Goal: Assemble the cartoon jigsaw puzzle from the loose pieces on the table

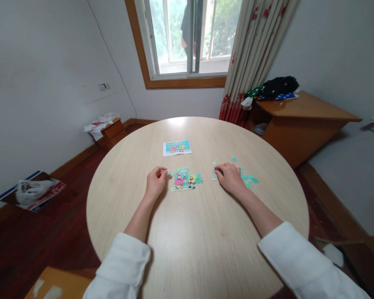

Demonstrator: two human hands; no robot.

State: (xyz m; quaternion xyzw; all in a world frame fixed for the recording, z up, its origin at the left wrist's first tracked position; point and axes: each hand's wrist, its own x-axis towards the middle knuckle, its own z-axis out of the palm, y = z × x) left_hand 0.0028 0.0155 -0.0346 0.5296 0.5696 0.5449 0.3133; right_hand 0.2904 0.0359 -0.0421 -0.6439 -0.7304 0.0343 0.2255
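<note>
A partly joined jigsaw puzzle [183, 180] with pink and yellow cartoon figures on a turquoise ground lies on the round wooden table [187, 249]. Just left of it is my left hand [156, 181], thumb and forefinger pinched on a small jigsaw piece [168, 172]. My right hand [230, 176] rests to the right of the puzzle, fingers bent and fingertips together at a jigsaw piece [214, 171]; the fingers partly hide it. Loose turquoise pieces [248, 179] are scattered beyond that hand's right side, and one piece [234, 159] lies apart above it.
A printed picture [177, 148] of the same cartoon scene lies farther back on the table. A wooden desk [308, 108] holding dark cloth [279, 88] stands at the right. A low cabinet [114, 132] stands by the left wall, and a window [191, 41] is ahead.
</note>
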